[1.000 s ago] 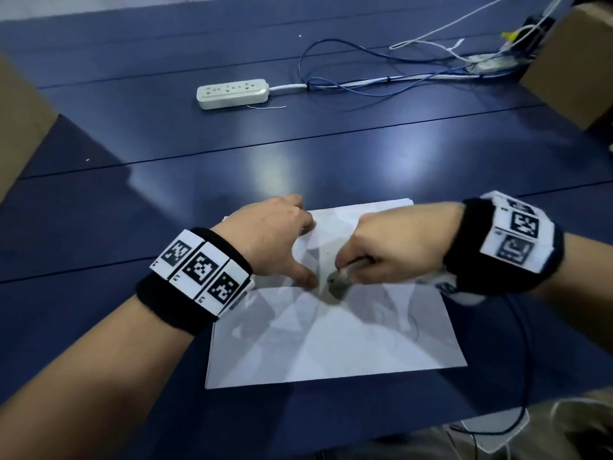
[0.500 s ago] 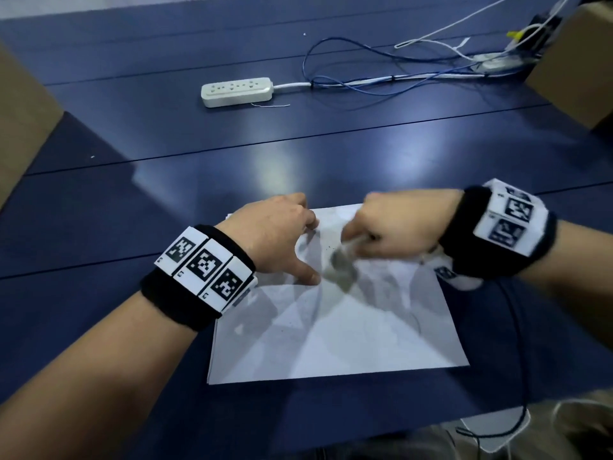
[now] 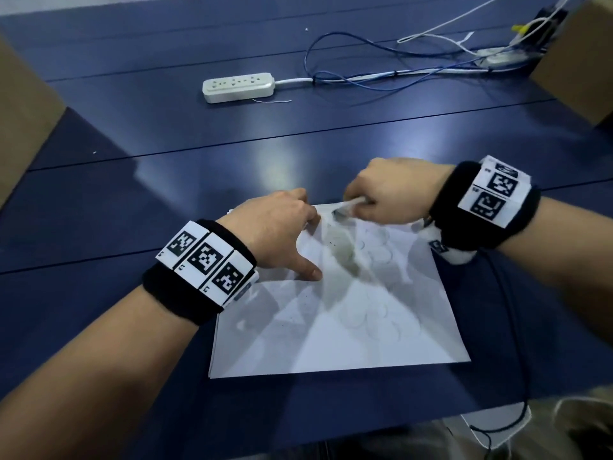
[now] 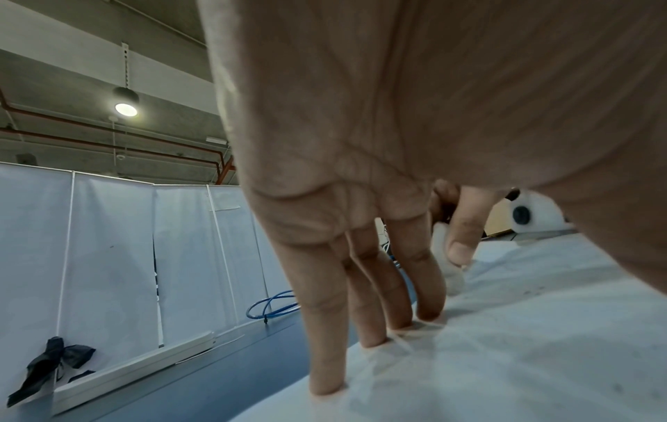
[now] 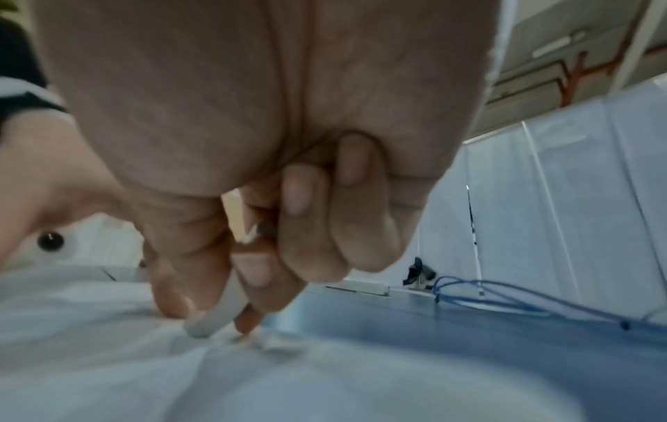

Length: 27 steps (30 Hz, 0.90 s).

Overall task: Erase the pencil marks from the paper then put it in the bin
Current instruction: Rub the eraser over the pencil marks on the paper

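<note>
The white sheet of paper [image 3: 348,327] lies flat on the dark blue table [image 3: 298,134], faint pencil circles on it. Left hand [image 3: 278,234] presses straight fingertips [image 4: 375,337] on its top left part. Right hand [image 3: 391,190] pinches a small white eraser [image 5: 216,317], tip on the paper's far edge.

Dark blue table [image 3: 166,134], white partition screens [image 4: 115,257], lit ceiling lamp [image 4: 126,109] overhead.

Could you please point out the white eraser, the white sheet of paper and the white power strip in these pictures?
white eraser [image 5: 213,317]: right wrist view, on its rounded tip at the paper.
white sheet of paper [image 3: 331,340]: head view, on its bare near half.
white power strip [image 3: 238,87]: head view, on its top face.
</note>
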Tool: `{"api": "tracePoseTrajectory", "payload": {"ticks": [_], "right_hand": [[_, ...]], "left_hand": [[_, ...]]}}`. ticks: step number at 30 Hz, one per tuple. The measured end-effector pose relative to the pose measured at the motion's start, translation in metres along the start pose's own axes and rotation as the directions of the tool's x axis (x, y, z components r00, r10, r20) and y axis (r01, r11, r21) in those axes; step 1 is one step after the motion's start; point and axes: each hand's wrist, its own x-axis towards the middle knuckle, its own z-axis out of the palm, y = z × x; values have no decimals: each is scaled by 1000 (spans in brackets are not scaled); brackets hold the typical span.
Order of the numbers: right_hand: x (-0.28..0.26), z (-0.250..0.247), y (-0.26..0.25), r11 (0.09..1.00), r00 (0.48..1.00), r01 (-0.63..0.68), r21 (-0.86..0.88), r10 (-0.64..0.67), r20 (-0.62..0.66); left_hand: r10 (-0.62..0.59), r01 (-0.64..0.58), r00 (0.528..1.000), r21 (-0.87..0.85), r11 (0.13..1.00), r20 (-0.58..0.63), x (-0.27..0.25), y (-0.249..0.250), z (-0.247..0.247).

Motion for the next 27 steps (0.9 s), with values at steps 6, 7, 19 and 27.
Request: {"api": "tracePoseTrajectory", "payload": {"ticks": [6,7,19,27], "right_hand": [[-35,7,-19,942,952,231,243,-270,144],[-36,6,-21,940,948,223,260,-271,169],[-41,4,-30,961,956,222,166,-248,157],[-19,3,-6,996,996,89,30,-90,21]], "left_hand": [[-9,9,1000,15,1000,8,0,-1,0],[-9,9,1000,13,1000,9,0,0,0],[-12,12,1000,17,1000,10,0,1,0],[-9,9,1000,10,1000,8,-1,1,-1]]}}
